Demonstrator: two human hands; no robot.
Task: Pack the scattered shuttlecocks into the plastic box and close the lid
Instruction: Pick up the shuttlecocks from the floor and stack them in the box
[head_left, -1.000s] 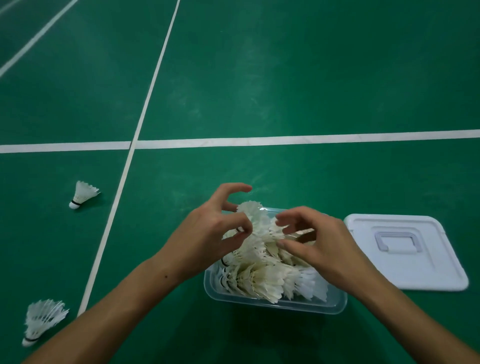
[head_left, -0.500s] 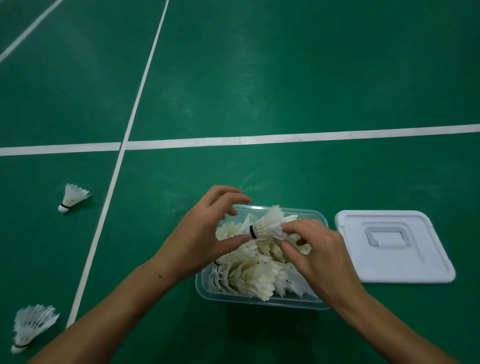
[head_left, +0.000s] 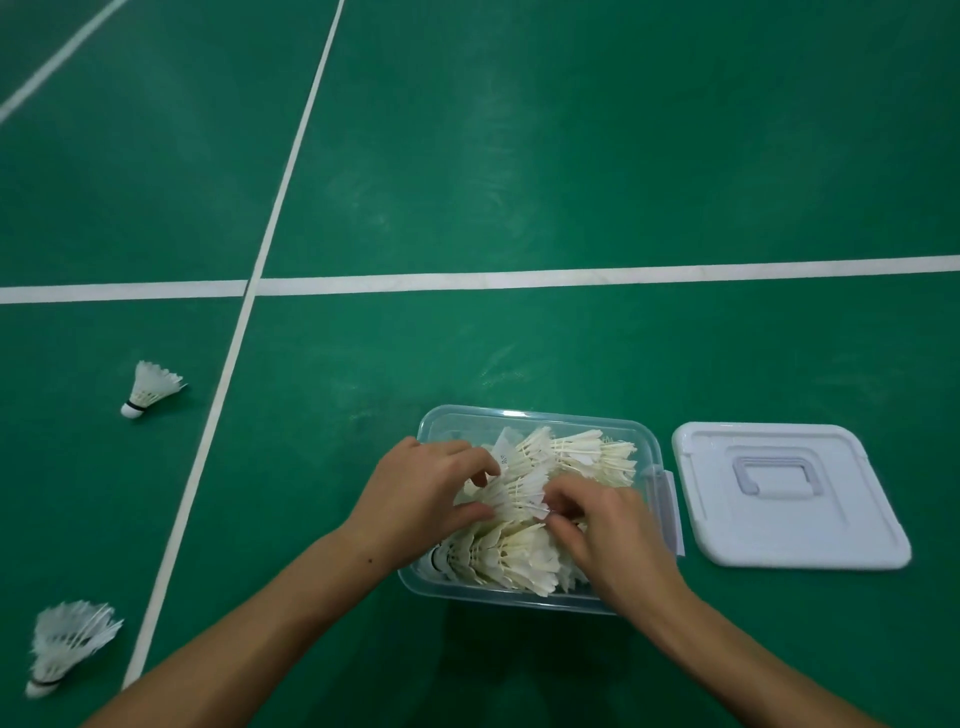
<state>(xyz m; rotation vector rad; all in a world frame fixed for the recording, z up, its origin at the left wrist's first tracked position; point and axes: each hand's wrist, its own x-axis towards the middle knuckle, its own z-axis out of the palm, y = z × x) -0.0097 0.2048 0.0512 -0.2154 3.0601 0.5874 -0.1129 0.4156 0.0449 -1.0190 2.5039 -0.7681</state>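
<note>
Both hands, left hand (head_left: 421, 499) and right hand (head_left: 610, 535), pinch one shuttlecock (head_left: 514, 493) over the box (head_left: 530, 415).

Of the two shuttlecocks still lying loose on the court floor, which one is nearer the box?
The upper shuttlecock, just left of the white line; the lower shuttlecock lies farther from the plastic box, near the picture's bottom-left corner.

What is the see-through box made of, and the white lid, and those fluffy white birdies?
The box looks like clear, glossy plastic: the shuttlecocks show through its walls. The lid beside it seems opaque white plastic with a smooth, slightly shiny moulded handle. The shuttlecocks look like real feathers, off-white with visible quills, though synthetic cannot be ruled out. The loose shuttlecock on the floor has a white rounded base whose material is unclear.
</note>
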